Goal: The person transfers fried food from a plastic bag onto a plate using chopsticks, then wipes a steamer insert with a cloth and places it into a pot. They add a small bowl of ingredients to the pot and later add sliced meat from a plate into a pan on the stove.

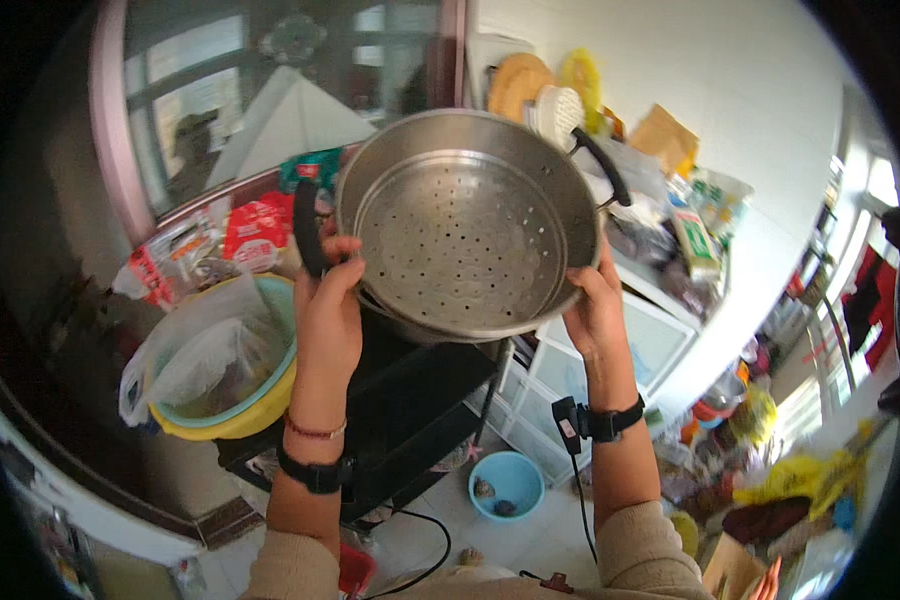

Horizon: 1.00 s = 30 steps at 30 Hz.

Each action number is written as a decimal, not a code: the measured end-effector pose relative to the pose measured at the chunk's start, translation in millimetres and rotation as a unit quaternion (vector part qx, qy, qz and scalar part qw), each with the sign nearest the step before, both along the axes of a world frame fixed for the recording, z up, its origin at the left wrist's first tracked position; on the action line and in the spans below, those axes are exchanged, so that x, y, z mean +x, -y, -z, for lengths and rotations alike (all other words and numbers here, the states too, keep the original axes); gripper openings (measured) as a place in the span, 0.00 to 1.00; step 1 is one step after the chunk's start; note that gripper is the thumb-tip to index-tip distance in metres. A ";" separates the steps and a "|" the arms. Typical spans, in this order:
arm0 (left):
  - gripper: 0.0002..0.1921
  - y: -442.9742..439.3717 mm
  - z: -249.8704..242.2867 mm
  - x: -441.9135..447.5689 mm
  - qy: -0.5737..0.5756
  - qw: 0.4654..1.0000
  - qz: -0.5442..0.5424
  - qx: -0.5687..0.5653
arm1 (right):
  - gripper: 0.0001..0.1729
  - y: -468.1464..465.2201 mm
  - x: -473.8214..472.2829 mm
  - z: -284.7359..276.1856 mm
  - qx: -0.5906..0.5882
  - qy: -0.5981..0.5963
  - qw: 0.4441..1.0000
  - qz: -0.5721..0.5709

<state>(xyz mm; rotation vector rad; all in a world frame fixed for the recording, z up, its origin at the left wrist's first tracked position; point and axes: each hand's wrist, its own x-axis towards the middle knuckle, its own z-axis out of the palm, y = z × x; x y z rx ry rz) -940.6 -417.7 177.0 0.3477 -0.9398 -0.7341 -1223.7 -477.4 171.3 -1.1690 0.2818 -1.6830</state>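
Observation:
A round stainless steel steamer pot (457,315) with small holes across its inner floor is held up before me, its open top facing me. My left hand (334,292) grips its left rim beside a black side handle (309,229), thumb over the edge. On the lower right rim, my right hand (596,292) has its thumb over the edge and fingers on the outer side. The second black handle (604,169) stands free at the upper right. Below the pot is a black shelf rack (420,390).
At left sit nested yellow and light-blue basins (289,360) with a plastic bag inside. A light-blue basin (517,465) stands on the floor. Right of the pot, a white cabinet (652,337) bears packages and bags. Black cables hang near both wrists. Bags and goods crowd the right side.

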 end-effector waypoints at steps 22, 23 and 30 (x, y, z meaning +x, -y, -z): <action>0.35 -328.6 130.4 -259.0 0.215 0.489 0.796 0.285 | 0.55 -710.4 -70.7 102.2 0.093 0.012 0.714 0.694; 0.37 -351.5 134.9 -263.8 0.246 0.479 0.794 0.283 | 0.55 -738.3 -56.1 104.7 0.096 -0.001 0.674 0.733; 0.35 -514.3 169.3 -235.3 0.310 0.341 0.844 0.274 | 0.51 -922.1 70.1 116.1 0.091 -0.027 0.600 0.795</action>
